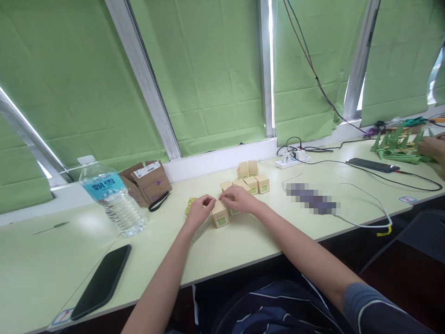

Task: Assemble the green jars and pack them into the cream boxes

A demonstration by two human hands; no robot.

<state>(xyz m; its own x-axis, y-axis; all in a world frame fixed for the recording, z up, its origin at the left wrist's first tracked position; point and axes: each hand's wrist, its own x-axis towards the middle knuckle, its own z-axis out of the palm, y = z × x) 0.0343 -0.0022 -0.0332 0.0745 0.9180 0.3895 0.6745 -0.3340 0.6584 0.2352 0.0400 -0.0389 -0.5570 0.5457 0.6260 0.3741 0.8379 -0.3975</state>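
A small tan cardboard box with a green window on its front stands on the table before me. My left hand is closed at its upper left edge, thumb and finger pinched together. Over the top of the same box, my right hand also has its fingers pinched; whether they grip the flap is hard to make out. Several similar small boxes stand just behind, some partly hidden by my right hand. Yellow-green pieces lie beside my left hand.
To the left stand a large water bottle and an opened brown carton; a black phone lies nearer. On the right are a power strip, cables, another phone, green cone-shaped pieces and another person's hand.
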